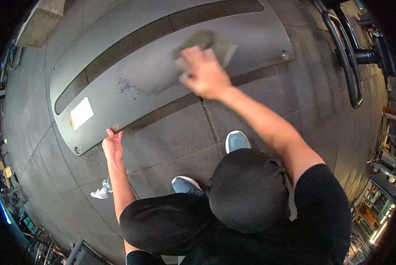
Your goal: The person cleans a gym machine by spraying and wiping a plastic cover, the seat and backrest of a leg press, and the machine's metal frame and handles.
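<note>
Item one: panel [149, 66], dark grey, long, with a slot [171, 24] along its length. It lies on the tiled floor [171, 145], directly under the right hand and reaching beyond the left. Handling, by judgement: stiff, broad and awkward rather than fragile; weight uncertain, probably moderate. Its smooth face may turn slippery around the dark, wet-looking smear [134, 86] between the hands. Best holds: the near rim, or the slot's edge farther out from both hands; for a lift, one hand toward each end.

Fittings: pale label [82, 113], beyond the left hand and toward the panel's end; round fastener [78, 150], at the corner outward of that hand; a second fastener [284, 54], at the corner to the right of the right hand.

Left hand [113, 143]: fingers pinching the panel's near rim, thumb side uppermost.

Right hand [207, 77]: fingers spread, pressing a dark cloth [202, 39] against the face. Hand and cloth are blurred; whether the fingers grip the cloth or merely bear on it, cannot tell. Cloth: soft, limp, easily bunched; best held flat beneath the palm.

Surroundings: crumpled white item [100, 193], on the floor beside the left forearm; black tubular frame [350, 66], well to the right of the right hand; pale block [41, 22], far beyond the left hand.
</note>
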`<state>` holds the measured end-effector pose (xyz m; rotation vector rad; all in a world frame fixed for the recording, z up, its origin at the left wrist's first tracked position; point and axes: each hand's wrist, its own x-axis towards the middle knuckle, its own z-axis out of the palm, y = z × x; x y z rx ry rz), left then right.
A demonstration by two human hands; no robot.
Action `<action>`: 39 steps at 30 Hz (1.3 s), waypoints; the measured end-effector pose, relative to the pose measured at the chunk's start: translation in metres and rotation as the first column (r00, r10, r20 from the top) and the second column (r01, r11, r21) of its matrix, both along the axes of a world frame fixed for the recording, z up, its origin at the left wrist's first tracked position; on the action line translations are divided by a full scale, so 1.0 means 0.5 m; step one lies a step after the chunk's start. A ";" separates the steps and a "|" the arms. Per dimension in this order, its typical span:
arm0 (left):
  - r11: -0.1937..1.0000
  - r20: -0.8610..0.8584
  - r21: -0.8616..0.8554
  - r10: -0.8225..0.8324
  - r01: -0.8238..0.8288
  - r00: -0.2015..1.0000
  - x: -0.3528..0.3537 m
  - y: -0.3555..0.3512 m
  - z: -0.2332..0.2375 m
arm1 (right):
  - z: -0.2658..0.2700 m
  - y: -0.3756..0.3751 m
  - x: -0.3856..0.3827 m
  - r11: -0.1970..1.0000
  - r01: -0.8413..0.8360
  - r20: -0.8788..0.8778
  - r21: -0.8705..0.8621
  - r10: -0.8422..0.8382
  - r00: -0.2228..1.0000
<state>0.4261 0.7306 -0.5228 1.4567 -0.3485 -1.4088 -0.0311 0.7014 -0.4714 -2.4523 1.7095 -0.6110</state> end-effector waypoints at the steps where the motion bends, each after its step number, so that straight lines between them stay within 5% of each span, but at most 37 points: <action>1: 1.000 -0.001 0.009 0.003 -0.003 1.000 0.000 0.001 0.000 | -0.010 0.011 0.080 0.996 -0.090 0.013 0.022 0.090 0.996; 7: 0.999 -0.031 -0.012 -0.032 0.032 0.999 0.005 0.005 0.002 | -0.056 0.027 0.339 0.864 -0.499 0.086 -0.062 0.503 0.860; 9: 0.998 -0.025 0.004 -0.059 0.059 0.998 0.013 0.003 0.001 | -0.060 0.019 0.315 0.826 -0.549 -0.079 -0.129 0.543 0.836; 20: 0.999 -0.030 0.023 -0.027 0.028 0.999 0.023 -0.008 -0.004 | -0.037 0.107 -0.168 0.982 -0.189 -0.340 -0.028 0.168 0.925; 28: 1.000 -0.057 0.021 0.000 0.002 0.998 0.021 -0.003 -0.001 | 0.014 0.171 -0.628 0.967 0.246 -0.159 0.065 -0.234 0.959; 30: 1.000 -0.052 0.027 -0.006 0.007 0.999 0.021 -0.001 0.001 | 0.019 0.181 -0.677 0.878 0.423 -0.096 0.224 -0.412 0.906; 36: 0.999 -0.053 -0.018 -0.041 0.040 0.998 0.016 0.003 0.000 | -0.047 0.189 -0.565 0.948 0.320 -0.237 -0.010 -0.313 0.920; 39: 1.000 -0.010 0.012 0.009 -0.009 1.000 -0.003 -0.002 0.010 | 0.007 0.138 -0.390 0.997 0.011 -0.225 0.075 0.007 0.974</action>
